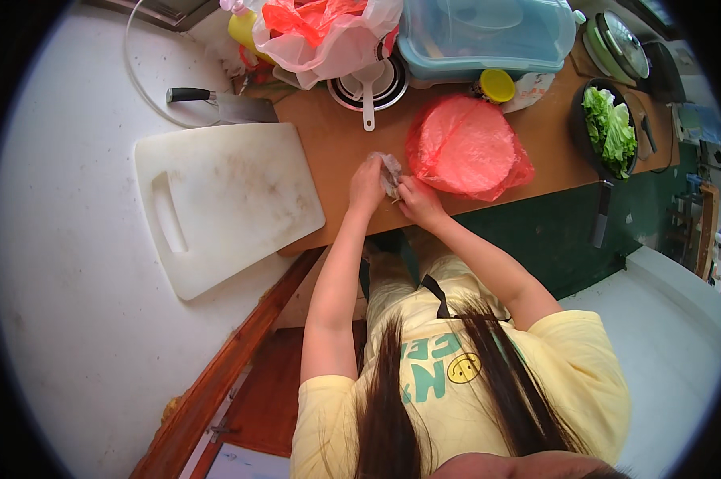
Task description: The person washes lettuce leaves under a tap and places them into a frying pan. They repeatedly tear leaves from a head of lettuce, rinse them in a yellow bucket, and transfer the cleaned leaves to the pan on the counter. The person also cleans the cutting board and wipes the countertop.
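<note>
A small crumpled piece of clear plastic [388,172], which looks like a thin bag, is held just above the table's near edge. My left hand [367,188] grips it from the left with its fingers closed. My right hand [418,201] pinches its lower right side. Whether anything lies inside the plastic is too small to make out. Right beside my right hand sits a round, flat thing wrapped in a red plastic bag [468,148].
At left lie a white cutting board [233,199] and a black-handled cleaver [244,108]. Behind are white bowls with a ladle [368,84], a blue lidded box [488,44] and a yellow-lidded jar [497,85]. A pan of green lettuce [612,128] overhangs the table's right side.
</note>
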Tool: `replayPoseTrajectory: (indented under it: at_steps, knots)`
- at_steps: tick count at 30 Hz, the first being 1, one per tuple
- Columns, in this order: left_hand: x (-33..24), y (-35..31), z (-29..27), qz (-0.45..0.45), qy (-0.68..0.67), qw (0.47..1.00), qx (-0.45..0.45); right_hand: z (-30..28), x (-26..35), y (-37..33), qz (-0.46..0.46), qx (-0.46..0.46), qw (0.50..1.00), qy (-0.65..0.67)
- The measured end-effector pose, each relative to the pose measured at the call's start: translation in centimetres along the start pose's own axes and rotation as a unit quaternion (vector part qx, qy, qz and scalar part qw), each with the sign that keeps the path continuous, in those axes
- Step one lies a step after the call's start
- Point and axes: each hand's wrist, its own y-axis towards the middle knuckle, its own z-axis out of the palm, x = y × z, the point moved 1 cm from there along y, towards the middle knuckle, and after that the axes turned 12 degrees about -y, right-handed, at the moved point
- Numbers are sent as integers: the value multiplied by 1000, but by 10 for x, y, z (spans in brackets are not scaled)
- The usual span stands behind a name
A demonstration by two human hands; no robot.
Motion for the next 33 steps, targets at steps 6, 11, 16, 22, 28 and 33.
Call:
replayPoseTrajectory:
  at_steps: [6,11,16,22,28,33]
  knots:
    - [-11,4,-4,111,113,987,-16,-3,-3,2,-25,1,999,41]
    - [-17,9,-8,136,146,980,-21,-11,0,-5,52,-13,997,-53]
    - [-23,20,-6,144,139,980,-10,-6,-4,-7,134,78,988,-4]
    - [-17,19,-9,68,129,988,57,-18,-5,-10,154,104,978,95]
    - [-15,20,-67,-66,-48,995,-55,-23,0,-24,166,20,967,194]
    - [26,58,-119,-109,-73,984,-119,-28,2,-34,198,61,947,244]
